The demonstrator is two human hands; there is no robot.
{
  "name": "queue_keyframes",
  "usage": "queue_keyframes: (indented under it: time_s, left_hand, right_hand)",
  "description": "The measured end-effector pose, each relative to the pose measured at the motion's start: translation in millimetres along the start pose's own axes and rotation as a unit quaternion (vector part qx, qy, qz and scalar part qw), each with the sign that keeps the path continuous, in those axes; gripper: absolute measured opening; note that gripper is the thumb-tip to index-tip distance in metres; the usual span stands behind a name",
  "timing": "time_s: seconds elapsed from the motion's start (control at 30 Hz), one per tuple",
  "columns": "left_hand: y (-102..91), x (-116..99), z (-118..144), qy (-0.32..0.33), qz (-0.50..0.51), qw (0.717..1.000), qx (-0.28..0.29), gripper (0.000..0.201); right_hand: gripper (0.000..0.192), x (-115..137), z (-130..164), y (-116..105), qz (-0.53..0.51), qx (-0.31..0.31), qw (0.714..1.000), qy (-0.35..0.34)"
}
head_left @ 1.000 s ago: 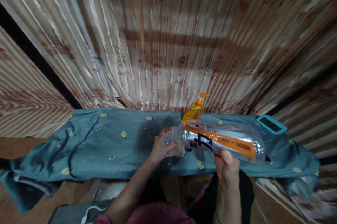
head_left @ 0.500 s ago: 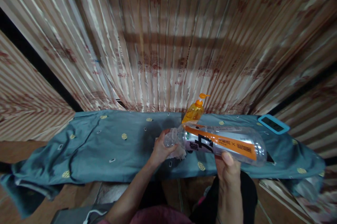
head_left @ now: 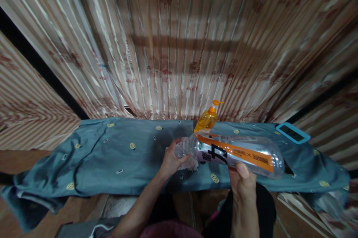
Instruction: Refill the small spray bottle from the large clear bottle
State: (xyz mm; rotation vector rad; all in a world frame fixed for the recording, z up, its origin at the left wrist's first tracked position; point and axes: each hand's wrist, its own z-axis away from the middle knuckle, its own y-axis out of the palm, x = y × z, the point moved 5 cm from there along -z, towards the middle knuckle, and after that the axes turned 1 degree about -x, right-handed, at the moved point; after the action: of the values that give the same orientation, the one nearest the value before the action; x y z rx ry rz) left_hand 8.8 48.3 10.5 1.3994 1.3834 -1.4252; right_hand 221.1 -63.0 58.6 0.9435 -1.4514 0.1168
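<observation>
A large clear plastic bottle (head_left: 248, 154) with an orange and silver label lies nearly level above the cloth, its base to the right. My right hand (head_left: 242, 178) grips the body from below, thumb on the near side. My left hand (head_left: 172, 159) is closed around the clear, ridged narrow end at the left. Whether that end is all bottle or partly a separate clear piece, I cannot tell. A crumpled white tissue (head_left: 190, 164) shows just under this end, beside my left fingers; whether they touch it is unclear. Behind the bottle stands an orange pump bottle (head_left: 206, 120), its lower part hidden.
A teal patterned cloth (head_left: 97, 156) covers the narrow table. At its right end lies a blue-framed device with a dark screen (head_left: 293, 133). Striped curtains (head_left: 173, 63) hang close behind and at both sides. A white cable (head_left: 97, 227) rests on a grey surface lower left.
Both hands keep the same hold on the bottle. The whole view has shifted very slightly; nothing is taken up or let go.
</observation>
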Motion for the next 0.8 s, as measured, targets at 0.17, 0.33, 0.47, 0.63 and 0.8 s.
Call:
queue_keyframes:
  time_s: [0.17,0.33,0.47,0.63,0.8]
  left_hand:
    - [-1.1,4,0,0.01,-0.023,1.0,-0.018,0.057]
    - [-0.4,7,0,0.02,-0.023,0.999,-0.024,0.057]
    - [-0.1,6,0,0.02,-0.023,0.999,-0.025,0.057]
    - [-0.7,2,1,0.015,-0.022,0.999,-0.019,0.056]
    - [-1.0,-3,1,0.014,0.001,1.0,-0.022,0.054]
  right_hand:
    - [0.069,1,-1,-1,0.001,-0.002,1.0,-0.016]
    - [0.062,-2,-1,-5,0.005,-0.007,1.0,-0.008]
    - [0.058,2,-1,-2,0.006,0.012,1.0,-0.024]
    - [0.058,8,-1,5,0.007,0.033,0.999,-0.037]
    - [0.055,6,-1,2,0.006,0.024,0.999,-0.025]
